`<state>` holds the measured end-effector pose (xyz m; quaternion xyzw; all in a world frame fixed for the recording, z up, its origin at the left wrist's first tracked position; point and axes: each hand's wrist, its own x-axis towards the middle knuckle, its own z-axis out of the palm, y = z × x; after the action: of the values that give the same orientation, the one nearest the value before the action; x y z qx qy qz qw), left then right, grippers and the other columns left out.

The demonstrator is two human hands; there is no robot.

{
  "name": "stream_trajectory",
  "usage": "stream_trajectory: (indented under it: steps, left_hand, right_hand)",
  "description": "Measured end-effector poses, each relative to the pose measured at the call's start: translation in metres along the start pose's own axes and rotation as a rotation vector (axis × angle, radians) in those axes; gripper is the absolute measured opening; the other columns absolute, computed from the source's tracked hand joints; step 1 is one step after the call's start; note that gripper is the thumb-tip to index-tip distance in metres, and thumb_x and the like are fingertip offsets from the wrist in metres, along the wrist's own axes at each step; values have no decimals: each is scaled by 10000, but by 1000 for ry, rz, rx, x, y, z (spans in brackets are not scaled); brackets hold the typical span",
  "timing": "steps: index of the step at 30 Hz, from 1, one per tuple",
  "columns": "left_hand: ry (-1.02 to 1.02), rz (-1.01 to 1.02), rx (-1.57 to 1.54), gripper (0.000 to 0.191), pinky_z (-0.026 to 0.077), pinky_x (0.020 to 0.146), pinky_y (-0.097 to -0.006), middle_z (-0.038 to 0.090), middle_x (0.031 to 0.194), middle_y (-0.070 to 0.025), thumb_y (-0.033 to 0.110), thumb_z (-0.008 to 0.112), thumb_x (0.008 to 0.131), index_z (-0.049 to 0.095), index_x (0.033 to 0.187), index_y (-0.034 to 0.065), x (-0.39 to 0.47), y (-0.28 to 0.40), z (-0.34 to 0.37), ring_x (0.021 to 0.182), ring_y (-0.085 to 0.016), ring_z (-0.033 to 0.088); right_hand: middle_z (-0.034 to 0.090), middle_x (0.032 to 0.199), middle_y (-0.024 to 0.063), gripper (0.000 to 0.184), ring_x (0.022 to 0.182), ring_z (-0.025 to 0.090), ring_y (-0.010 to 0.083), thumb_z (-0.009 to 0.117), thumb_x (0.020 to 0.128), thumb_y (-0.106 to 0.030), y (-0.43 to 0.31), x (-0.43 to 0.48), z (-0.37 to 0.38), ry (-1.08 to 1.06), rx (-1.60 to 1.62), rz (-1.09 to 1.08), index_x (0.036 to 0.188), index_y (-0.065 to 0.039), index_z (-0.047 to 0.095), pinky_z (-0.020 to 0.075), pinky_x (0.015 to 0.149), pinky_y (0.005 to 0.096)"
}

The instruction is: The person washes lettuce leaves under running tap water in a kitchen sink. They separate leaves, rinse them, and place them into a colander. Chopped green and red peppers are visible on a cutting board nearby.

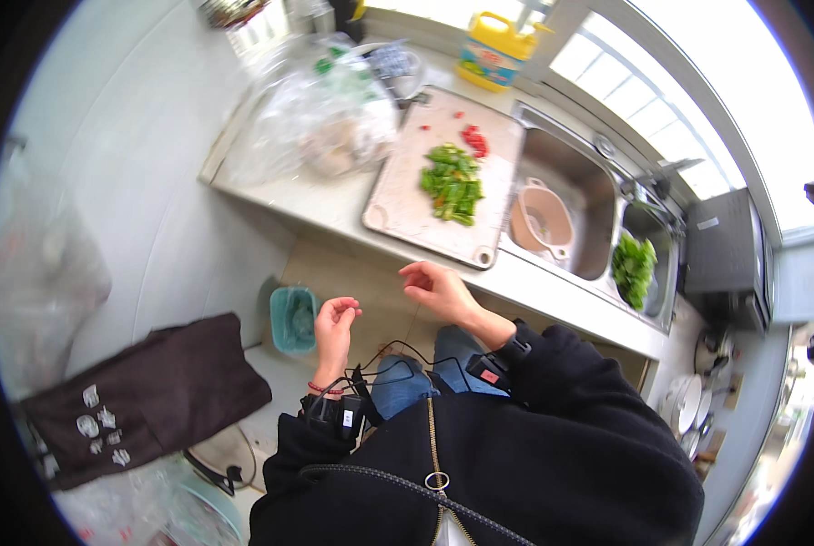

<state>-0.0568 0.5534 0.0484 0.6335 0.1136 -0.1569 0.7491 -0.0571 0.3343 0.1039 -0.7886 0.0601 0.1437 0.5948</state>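
My left hand (337, 329) is raised beside a teal waste bin (277, 324), its fingers bent, with nothing visible in it. My right hand (438, 290) hovers just off the counter's front edge, fingers loosely curled and apart, also without an object. In front of me a cutting board (407, 198) lies on the counter, overlapping the sink's left side. Chopped green peppers (453, 184) form a heap on the board, and chopped red pepper pieces (474, 140) lie behind them. A pink plastic colander (542, 217) sits in the larger sink basin.
Leafy greens (634, 269) are in the smaller basin. Clear plastic bags (339, 130) crowd the board's left. A yellow jug (494, 51) stands by the window. At lower left are a dark cloth bag (168, 389) and a glass lid (222, 454). Pots (683, 403) stand far right.
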Motion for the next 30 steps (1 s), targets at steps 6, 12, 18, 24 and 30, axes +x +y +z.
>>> stream_trajectory:
  steps: [6, 12, 18, 24, 30]
  left_hand:
    - [-576, -18, 51, 194, 459, 767, -250, 594, 953, -73, 2, 555, 804, 545, 998, -1, 24, 44, 153, 827, -131, 578]
    - [-950, 335, 845, 321, 469, 711, -264, 608, 985, -83, 145, 620, 790, 551, 1077, 20, 34, 26, 307, 814, -122, 588]
    - [-771, -346, 725, 475, 425, 743, -347, 536, 1114, -103, 255, 627, 758, 492, 1154, 29, 81, -45, 412, 1005, -214, 503]
    - [-472, -586, 835, 535, 379, 842, -573, 350, 1336, -143, 248, 586, 790, 403, 1266, 86, 135, -122, 450, 1186, -373, 370]
    - [-484, -616, 787, 333, 526, 615, -417, 514, 1144, -133, 66, 489, 821, 477, 1152, 41, 186, -201, 446, 900, -304, 584]
  right_hand:
    - [521, 804, 35, 263, 699, 542, 93, 625, 722, -32, 50, -101, -138, 530, -90, 15, 983, -36, 592, 470, 647, 224]
    - [521, 1030, 130, 361, 974, 516, 290, 646, 686, -193, 116, -164, -221, 521, -425, 46, 1020, -74, 574, 417, 850, 382]
    - [543, 1015, 112, 303, 966, 536, 266, 627, 728, -172, 152, -194, -267, 649, -230, 72, 1006, -65, 575, 427, 845, 353]
    - [581, 933, 97, 240, 866, 582, 210, 619, 749, -128, 178, -234, -296, 866, -147, 83, 970, -36, 594, 461, 769, 317]
    - [588, 938, 94, 217, 797, 607, 164, 610, 762, -87, 209, -267, -320, 1069, 106, 254, 964, -11, 599, 477, 722, 273]
